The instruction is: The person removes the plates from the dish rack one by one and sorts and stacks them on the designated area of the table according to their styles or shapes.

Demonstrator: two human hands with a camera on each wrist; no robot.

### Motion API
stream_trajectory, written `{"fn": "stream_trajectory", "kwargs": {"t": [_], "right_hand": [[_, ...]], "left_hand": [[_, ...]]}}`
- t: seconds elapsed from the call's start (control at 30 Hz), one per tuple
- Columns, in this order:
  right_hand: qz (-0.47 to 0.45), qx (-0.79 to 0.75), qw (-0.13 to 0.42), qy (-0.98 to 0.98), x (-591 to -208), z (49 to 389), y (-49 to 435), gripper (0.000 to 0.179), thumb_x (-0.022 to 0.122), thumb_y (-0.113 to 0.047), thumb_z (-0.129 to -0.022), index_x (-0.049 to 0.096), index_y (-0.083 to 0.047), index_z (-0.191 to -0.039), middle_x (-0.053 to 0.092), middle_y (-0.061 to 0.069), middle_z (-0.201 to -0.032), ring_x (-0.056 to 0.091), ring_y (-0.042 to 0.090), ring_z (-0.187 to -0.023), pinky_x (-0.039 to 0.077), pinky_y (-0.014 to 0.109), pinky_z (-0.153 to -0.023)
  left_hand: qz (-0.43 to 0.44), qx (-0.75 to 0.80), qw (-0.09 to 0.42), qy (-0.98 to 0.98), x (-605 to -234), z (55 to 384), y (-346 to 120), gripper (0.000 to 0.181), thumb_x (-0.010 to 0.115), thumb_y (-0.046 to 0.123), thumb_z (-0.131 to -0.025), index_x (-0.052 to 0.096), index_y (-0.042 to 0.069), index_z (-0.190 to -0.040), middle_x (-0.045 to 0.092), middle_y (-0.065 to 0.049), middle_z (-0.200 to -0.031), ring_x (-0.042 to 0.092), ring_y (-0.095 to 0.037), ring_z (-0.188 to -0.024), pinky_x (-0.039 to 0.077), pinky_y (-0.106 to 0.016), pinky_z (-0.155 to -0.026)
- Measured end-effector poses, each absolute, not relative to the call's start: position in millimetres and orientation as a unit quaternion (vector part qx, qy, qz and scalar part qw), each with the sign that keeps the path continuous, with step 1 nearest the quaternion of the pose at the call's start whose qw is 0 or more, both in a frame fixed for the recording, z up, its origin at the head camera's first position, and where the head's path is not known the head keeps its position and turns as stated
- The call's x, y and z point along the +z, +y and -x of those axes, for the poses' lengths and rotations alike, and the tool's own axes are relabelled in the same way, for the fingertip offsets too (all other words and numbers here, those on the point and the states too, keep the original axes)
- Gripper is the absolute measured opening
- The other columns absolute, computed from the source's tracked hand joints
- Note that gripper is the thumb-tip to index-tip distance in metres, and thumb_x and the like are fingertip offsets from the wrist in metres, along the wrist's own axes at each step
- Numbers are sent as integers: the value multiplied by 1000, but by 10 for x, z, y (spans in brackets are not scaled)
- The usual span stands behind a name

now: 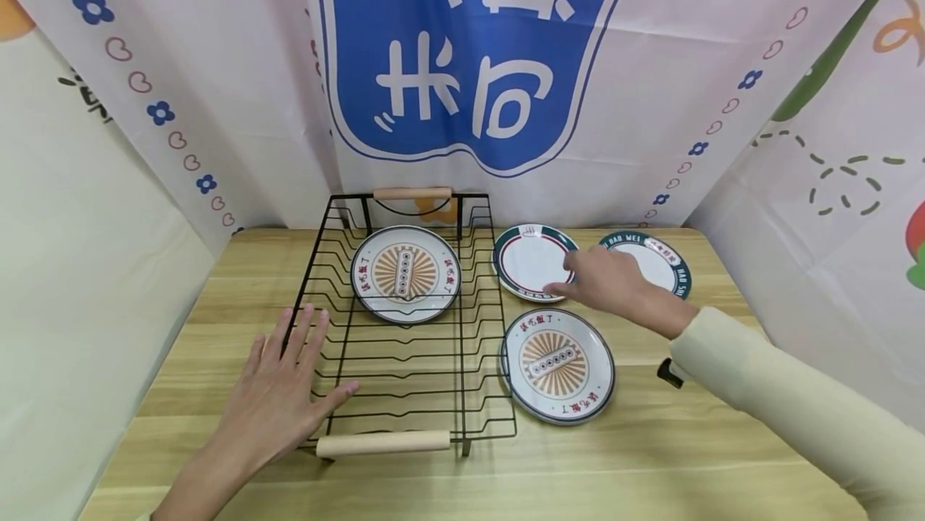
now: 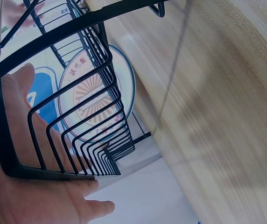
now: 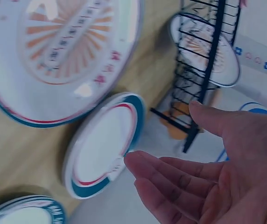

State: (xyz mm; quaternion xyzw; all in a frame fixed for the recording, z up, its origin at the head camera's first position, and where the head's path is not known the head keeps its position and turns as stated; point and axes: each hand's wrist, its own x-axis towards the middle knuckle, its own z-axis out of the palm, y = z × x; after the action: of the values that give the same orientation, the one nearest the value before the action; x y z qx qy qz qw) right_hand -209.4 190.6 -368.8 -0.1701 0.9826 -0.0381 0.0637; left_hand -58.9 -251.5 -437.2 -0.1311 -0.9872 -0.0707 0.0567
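My left hand lies along the left side of a black wire dish rack, fingers straight and spread; in the left wrist view the rack's frame crosses in front of the palm. One plate with an orange sunburst stands tilted in the rack's far part. My right hand is over the right edge of a green-rimmed plate, thumb and fingers apart, gripping nothing. In the right wrist view the fingertips come close to that plate's rim; whether they touch cannot be told.
Nearer me, right of the rack, lie stacked sunburst plates. Farther right, partly behind the right hand, are more green-rimmed plates. A small black object shows by the right sleeve. A printed curtain closes off the table's back.
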Motion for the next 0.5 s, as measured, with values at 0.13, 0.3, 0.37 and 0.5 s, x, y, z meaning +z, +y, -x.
{"fn": "stream_trajectory", "kwargs": {"t": [0.13, 0.3, 0.37, 0.5], "right_hand": [[187, -39, 34, 981, -3478, 2163, 1655, 59, 77, -55, -93, 77, -4, -120, 78, 13, -96, 64, 21, -63, 47, 31, -47], [209, -26, 34, 977, -3271, 2261, 1280, 63, 74, -61, -93, 74, -7, -125, 77, 9, -96, 65, 22, -70, 49, 33, -50], [219, -23, 41, 975, -3208, 2294, 1130, 64, 72, -63, -94, 73, -8, -126, 75, 7, -92, 65, 21, -72, 50, 32, -51], [237, -16, 49, 970, -3119, 2344, 865, 62, 73, -63, -94, 72, -10, -126, 73, 4, -95, 67, 21, -78, 54, 33, -57]], "left_hand": [[126, -70, 49, -988, -4357, 587, -2516, 107, 58, 69, -98, 9, 7, -171, 5, -19, -177, -1, -43, -163, 4, -69, -127], [123, -73, 47, -989, -4349, 585, -2517, 107, 56, 71, -99, 10, 6, -170, 4, -19, -177, -2, -42, -163, 0, -68, -127], [122, -71, 45, -989, -4343, 581, -2510, 107, 56, 71, -99, 10, 6, -170, 5, -19, -177, -1, -43, -163, 2, -70, -127], [120, -67, 39, -990, -4338, 581, -2505, 107, 55, 71, -99, 10, 7, -171, 6, -20, -177, 1, -44, -163, 6, -73, -125]]}}
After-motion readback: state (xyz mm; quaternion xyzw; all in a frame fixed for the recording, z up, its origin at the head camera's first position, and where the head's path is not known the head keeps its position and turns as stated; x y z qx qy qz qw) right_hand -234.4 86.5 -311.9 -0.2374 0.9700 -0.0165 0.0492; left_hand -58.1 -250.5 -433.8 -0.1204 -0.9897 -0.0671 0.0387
